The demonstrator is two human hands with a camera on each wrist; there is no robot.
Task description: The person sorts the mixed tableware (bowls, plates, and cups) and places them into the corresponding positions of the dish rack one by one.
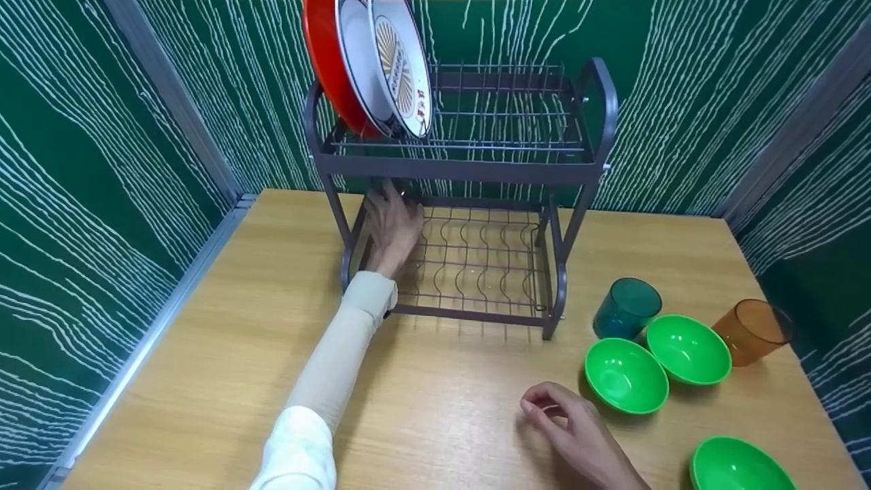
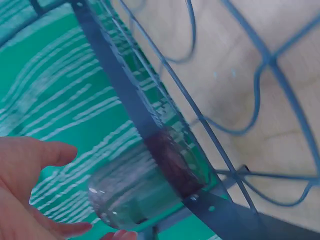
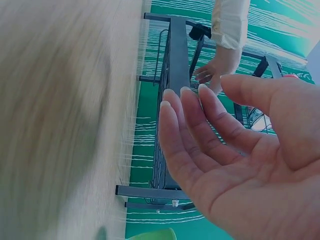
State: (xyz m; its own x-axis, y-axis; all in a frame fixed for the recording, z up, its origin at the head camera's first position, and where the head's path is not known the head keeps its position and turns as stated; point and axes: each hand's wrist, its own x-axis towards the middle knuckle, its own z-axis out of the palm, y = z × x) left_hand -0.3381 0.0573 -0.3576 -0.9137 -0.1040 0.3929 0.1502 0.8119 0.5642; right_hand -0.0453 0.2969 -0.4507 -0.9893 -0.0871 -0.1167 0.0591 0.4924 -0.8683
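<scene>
Cup, see-through, lies low in the middle of the left wrist view, right against a dark bar of the dish rack, and look at that left hand beside it! It's in at the back left of the lower tier, centre of the head view, thumb and fingers spread apart, the thumb clear of the cup; whether a fingertip touches it, I can't tell. Down at the lower right, the right hand hangs over the table, fingers close together and loosely curved, thumb near the index tip. Just beside it, two green bowls sit together, a third bowl in the bottom right corner, with a teal cup and an orange cup behind the pair. Up top, upper left of centre, a red dish and white plates stand on edge.
</scene>
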